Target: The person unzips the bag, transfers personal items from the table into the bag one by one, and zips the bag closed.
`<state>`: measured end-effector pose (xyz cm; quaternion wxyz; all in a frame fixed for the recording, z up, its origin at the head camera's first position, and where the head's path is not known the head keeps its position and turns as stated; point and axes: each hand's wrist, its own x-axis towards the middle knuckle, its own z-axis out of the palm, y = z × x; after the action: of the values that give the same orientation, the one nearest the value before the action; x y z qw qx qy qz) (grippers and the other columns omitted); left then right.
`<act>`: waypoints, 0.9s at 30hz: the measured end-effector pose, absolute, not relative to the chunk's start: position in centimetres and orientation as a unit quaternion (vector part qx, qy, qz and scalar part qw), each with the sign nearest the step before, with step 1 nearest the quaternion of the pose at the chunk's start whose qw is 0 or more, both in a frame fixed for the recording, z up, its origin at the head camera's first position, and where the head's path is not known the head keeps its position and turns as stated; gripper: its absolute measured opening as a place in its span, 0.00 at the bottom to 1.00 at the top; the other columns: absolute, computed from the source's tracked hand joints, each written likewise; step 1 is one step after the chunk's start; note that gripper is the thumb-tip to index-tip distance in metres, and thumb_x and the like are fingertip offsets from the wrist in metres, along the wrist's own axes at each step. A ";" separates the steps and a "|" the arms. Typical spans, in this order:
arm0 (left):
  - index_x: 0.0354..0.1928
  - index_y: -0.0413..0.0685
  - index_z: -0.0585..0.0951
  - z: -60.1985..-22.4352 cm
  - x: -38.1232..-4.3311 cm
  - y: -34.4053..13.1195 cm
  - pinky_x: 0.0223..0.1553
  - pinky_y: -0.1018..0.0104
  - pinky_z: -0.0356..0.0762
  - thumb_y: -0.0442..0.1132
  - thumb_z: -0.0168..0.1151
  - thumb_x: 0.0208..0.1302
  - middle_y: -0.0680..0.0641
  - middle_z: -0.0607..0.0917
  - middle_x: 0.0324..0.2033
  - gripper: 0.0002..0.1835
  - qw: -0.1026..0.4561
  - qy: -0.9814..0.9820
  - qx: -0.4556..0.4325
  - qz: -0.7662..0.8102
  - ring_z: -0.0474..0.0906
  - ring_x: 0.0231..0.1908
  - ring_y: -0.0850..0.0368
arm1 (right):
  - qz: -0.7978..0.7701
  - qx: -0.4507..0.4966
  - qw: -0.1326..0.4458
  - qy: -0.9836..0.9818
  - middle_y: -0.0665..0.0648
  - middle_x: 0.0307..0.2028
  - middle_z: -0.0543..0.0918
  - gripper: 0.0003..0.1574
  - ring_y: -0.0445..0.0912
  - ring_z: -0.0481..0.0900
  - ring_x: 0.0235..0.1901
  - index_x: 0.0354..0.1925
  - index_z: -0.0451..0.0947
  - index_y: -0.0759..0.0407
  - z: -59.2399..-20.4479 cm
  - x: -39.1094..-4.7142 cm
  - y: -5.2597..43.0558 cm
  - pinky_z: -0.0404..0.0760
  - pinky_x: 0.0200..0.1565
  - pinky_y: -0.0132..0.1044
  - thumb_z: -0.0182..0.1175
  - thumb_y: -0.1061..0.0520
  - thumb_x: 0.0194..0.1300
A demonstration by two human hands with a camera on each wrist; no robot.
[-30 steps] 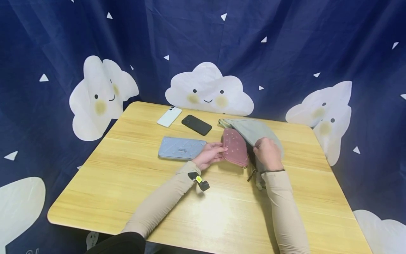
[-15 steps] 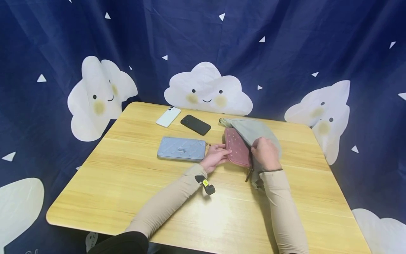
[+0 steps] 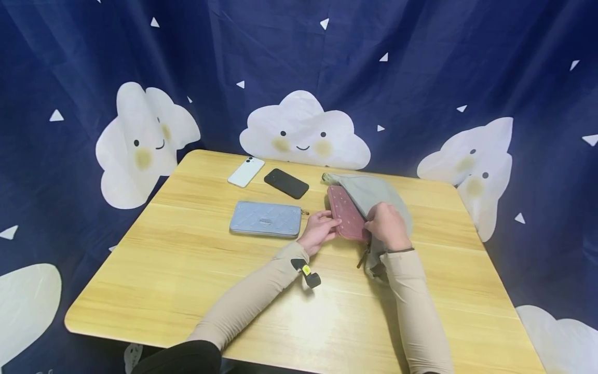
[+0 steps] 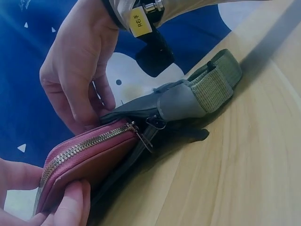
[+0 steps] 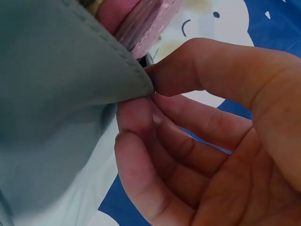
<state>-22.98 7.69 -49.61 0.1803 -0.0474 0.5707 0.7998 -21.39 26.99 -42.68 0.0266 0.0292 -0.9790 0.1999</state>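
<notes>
My left hand (image 3: 320, 231) pinches the outer end of a pink zip wallet (image 3: 344, 212) dotted with small light marks. Its far side sits inside the mouth of a grey-green waist bag (image 3: 380, 195). In the left wrist view the wallet's metal zip (image 4: 77, 149) faces up, with thumb and fingers on either side of that end. My right hand (image 3: 389, 226) pinches the edge of the bag's opening; the right wrist view shows the stitched rim (image 5: 134, 70) between thumb and fingertips. The part of the wallet inside the bag is hidden.
A light blue wallet (image 3: 266, 219) lies left of my left hand. Behind it are a black phone (image 3: 286, 183) and a white phone (image 3: 246, 172). The bag's webbing strap (image 4: 214, 84) shows on the wooden table (image 3: 154, 280). A dark blue cloud-print curtain (image 3: 210, 62) surrounds the far edges.
My left hand has moved right, away from the blue wallet, and the pink wallet has slid further into the bag. My right hand keeps its hold on the bag's edge.
</notes>
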 end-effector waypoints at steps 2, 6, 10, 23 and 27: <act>0.68 0.34 0.69 -49.7 -23.1 7.8 0.57 0.57 0.87 0.29 0.64 0.68 0.30 0.82 0.59 0.28 0.177 0.573 -0.049 0.799 0.86 0.44 0.53 | 0.204 0.032 0.025 -0.978 0.63 0.31 0.90 0.03 0.58 0.85 0.34 0.23 0.87 0.59 -42.6 -21.5 26.9 0.84 0.37 0.53 0.71 0.61 0.52; 0.69 0.36 0.69 -50.0 -23.2 8.0 0.58 0.56 0.86 0.30 0.65 0.68 0.31 0.82 0.60 0.29 0.176 0.579 -0.054 0.794 0.86 0.50 0.49 | 0.214 0.038 0.022 -0.976 0.61 0.29 0.89 0.04 0.54 0.82 0.30 0.22 0.87 0.58 -42.5 -21.5 26.8 0.79 0.31 0.43 0.71 0.61 0.52; 0.69 0.37 0.69 -50.2 -23.0 8.3 0.58 0.55 0.86 0.30 0.66 0.67 0.33 0.82 0.60 0.30 0.177 0.580 -0.059 0.793 0.86 0.53 0.46 | 0.226 0.044 0.018 -0.973 0.60 0.30 0.89 0.03 0.52 0.80 0.29 0.25 0.87 0.60 -42.5 -21.5 26.8 0.75 0.29 0.38 0.70 0.62 0.54; 0.67 0.38 0.72 -50.5 -22.4 8.7 0.56 0.56 0.87 0.29 0.66 0.67 0.36 0.83 0.54 0.27 0.183 0.577 -0.050 0.794 0.87 0.51 0.47 | 0.212 0.014 0.050 -0.976 0.64 0.32 0.90 0.05 0.58 0.86 0.32 0.30 0.86 0.62 -43.9 -21.7 26.3 0.85 0.35 0.55 0.65 0.62 0.55; 0.66 0.38 0.72 -50.7 -22.4 8.8 0.56 0.55 0.87 0.28 0.65 0.67 0.37 0.84 0.52 0.26 0.185 0.573 -0.050 0.797 0.87 0.50 0.48 | 0.200 0.014 0.053 -0.978 0.61 0.27 0.87 0.08 0.55 0.82 0.27 0.22 0.83 0.58 -44.2 -21.9 26.1 0.82 0.30 0.52 0.61 0.65 0.55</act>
<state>-22.42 8.79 -50.72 0.1847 -0.0496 0.5731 0.7968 -21.89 26.07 -44.23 0.0529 0.0139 -0.9782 0.2001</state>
